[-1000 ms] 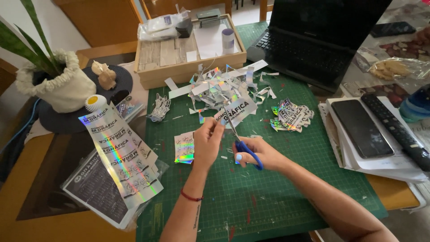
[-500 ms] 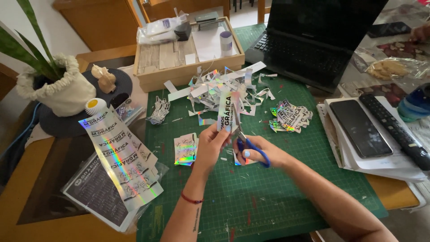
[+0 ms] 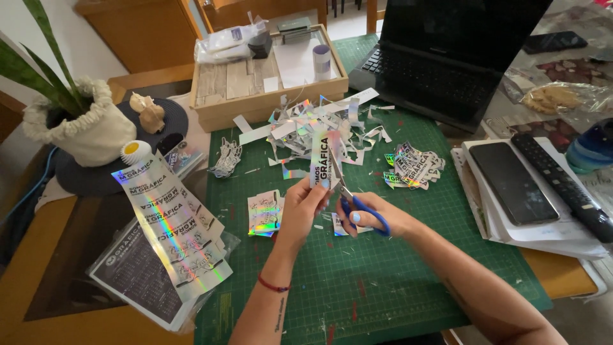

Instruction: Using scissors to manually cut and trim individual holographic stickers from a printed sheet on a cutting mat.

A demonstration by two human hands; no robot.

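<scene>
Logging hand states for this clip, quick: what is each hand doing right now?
Left hand: closed, pinching an upright holographic sticker strip.
Right hand: closed around blue-handled scissors, blades at the strip's edge.

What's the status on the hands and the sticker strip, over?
Left hand pinches holographic sticker strip upright. Right hand works blue-handled scissors, blades at the strip's right edge. Offcut pile lies behind on green cutting mat; cut path clear.

Home craft desk: green cutting mat (image 3: 396, 268), laptop (image 3: 447, 57), potted plant (image 3: 76, 121), remote (image 3: 562, 185), wooden chairs.
</scene>
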